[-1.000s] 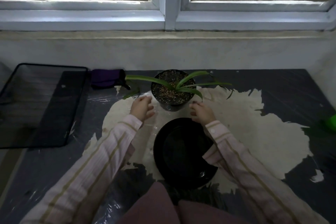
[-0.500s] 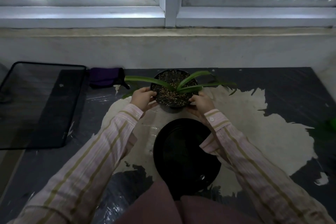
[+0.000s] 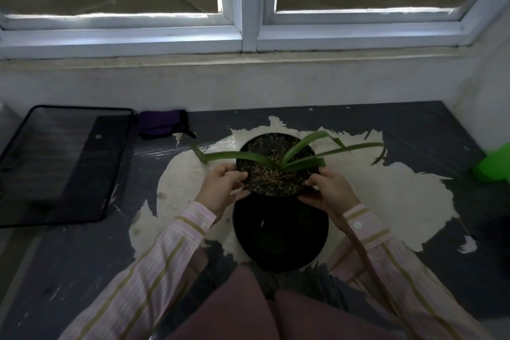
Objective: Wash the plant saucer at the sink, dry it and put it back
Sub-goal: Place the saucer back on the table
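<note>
Both hands close their grip on the plant pot, left hand and right hand clasping opposite sides of its rim. Just in front of the pot, the black saucer lies on the peeling tabletop. Judging by this, washing and drying look done; only setting the pot back on the saucer remains.
</note>
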